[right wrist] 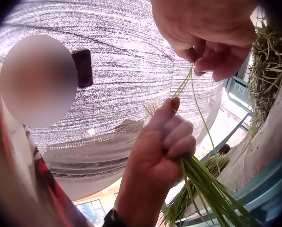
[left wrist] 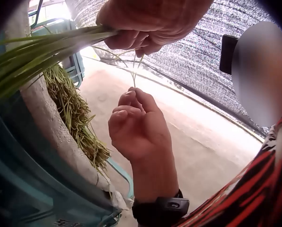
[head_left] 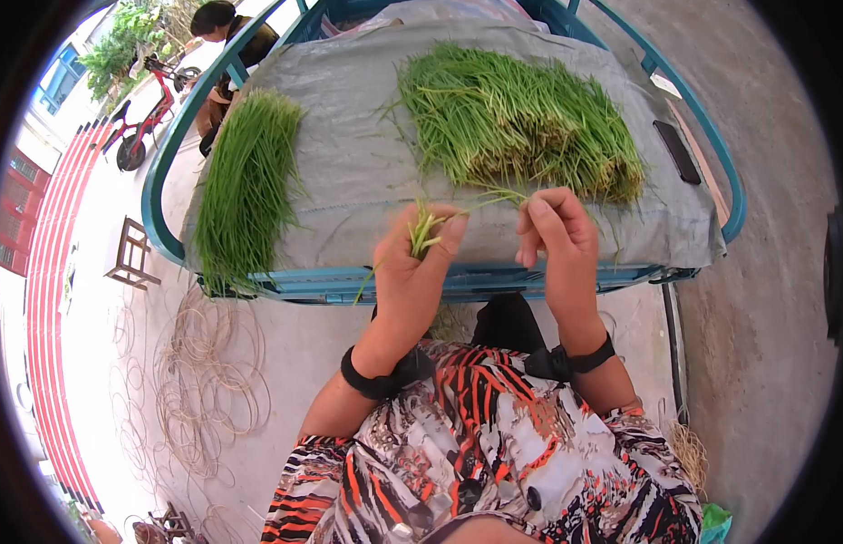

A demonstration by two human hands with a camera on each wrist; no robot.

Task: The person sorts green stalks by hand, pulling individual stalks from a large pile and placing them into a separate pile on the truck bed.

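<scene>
My left hand (head_left: 411, 254) grips a small bunch of chives (right wrist: 208, 182), with their pale cut ends showing above the thumb in the head view. The long green leaves hang out of the fist in the right wrist view. With thumb and fingertips, my right hand (head_left: 566, 249) pinches a few thin chive strands (left wrist: 134, 74) that stretch across to the left hand. Beyond both hands lies a large pile of chives (head_left: 521, 113), its cut ends toward me. A second, neater pile of chives (head_left: 249, 172) lies at the left, draping over the edge.
A grey tarp (head_left: 344, 136) covers the bed of a cart with a blue metal rail (head_left: 157, 195). On its right side lies a dark phone (head_left: 677, 152). Another person (head_left: 224, 36) is beyond the left rail, near a red bike (head_left: 154, 113). A stool (head_left: 131, 257) and coiled strands (head_left: 204, 381) are left.
</scene>
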